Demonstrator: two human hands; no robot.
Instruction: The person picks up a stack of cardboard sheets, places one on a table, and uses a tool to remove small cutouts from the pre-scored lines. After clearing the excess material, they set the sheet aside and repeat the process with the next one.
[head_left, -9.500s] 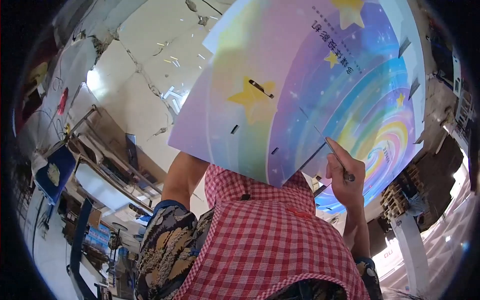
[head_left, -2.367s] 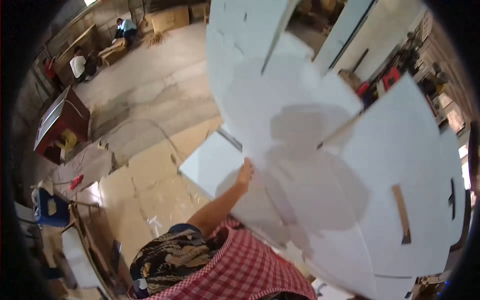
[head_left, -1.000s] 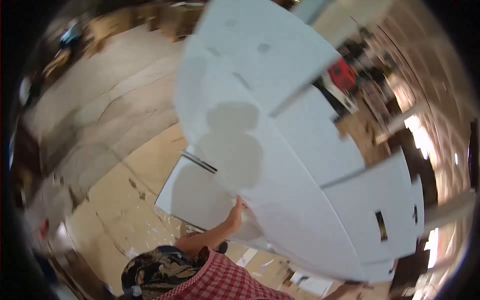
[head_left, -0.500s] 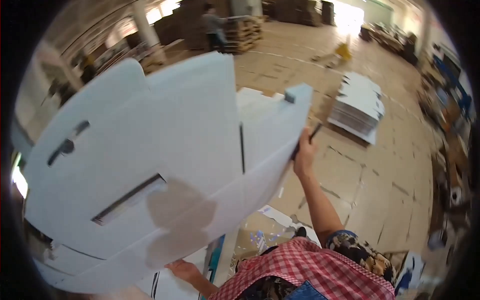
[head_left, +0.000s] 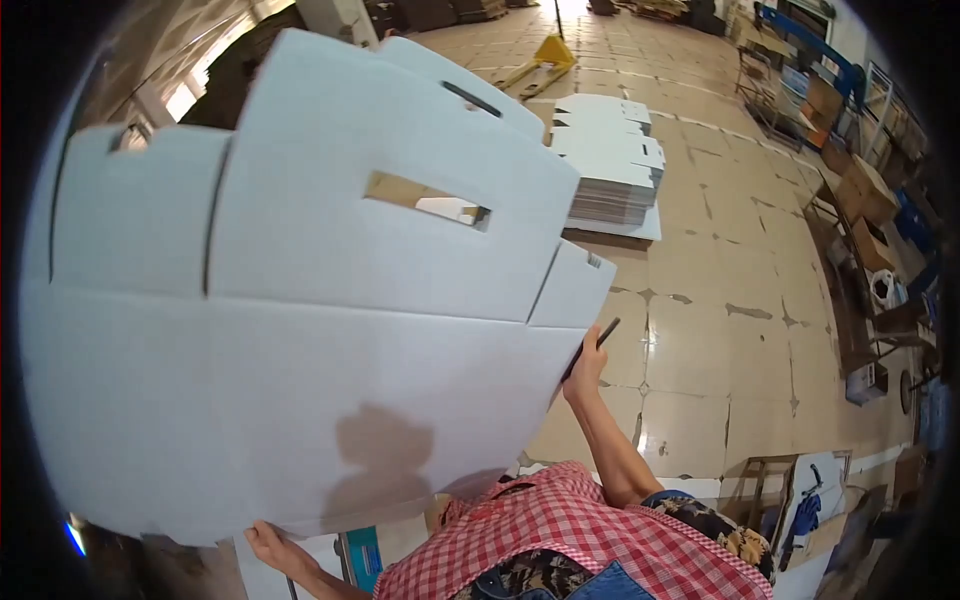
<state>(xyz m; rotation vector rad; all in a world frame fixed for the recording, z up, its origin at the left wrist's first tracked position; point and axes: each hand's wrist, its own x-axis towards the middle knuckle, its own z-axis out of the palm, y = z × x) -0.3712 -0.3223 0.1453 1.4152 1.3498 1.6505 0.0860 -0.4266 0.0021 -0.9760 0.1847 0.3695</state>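
Observation:
A large white die-cut cardboard sheet (head_left: 330, 370) fills the left and middle of the view, raised in front of me. It has creases, slits, flaps and a long rectangular cut-out near its far side. My left hand (head_left: 270, 548) is closed on the near edge, with some fingers hidden by the board. At the right edge, my right hand (head_left: 585, 372) grips the sheet. A thin dark stick-like tool (head_left: 609, 332) also sticks out of that hand; its kind I cannot make out.
A stack of white cut cardboard sheets (head_left: 610, 175) lies on the tiled floor (head_left: 700, 300) ahead. Behind it stands a yellow pallet jack (head_left: 550, 62). Boxes (head_left: 868, 190) and racks line the right side. A teal-and-white item (head_left: 362, 555) lies below the sheet.
The sheet has turned, bringing its long cut-out and flaps to the far side. My left hand has shifted left along with the near edge. The view has swung to the right.

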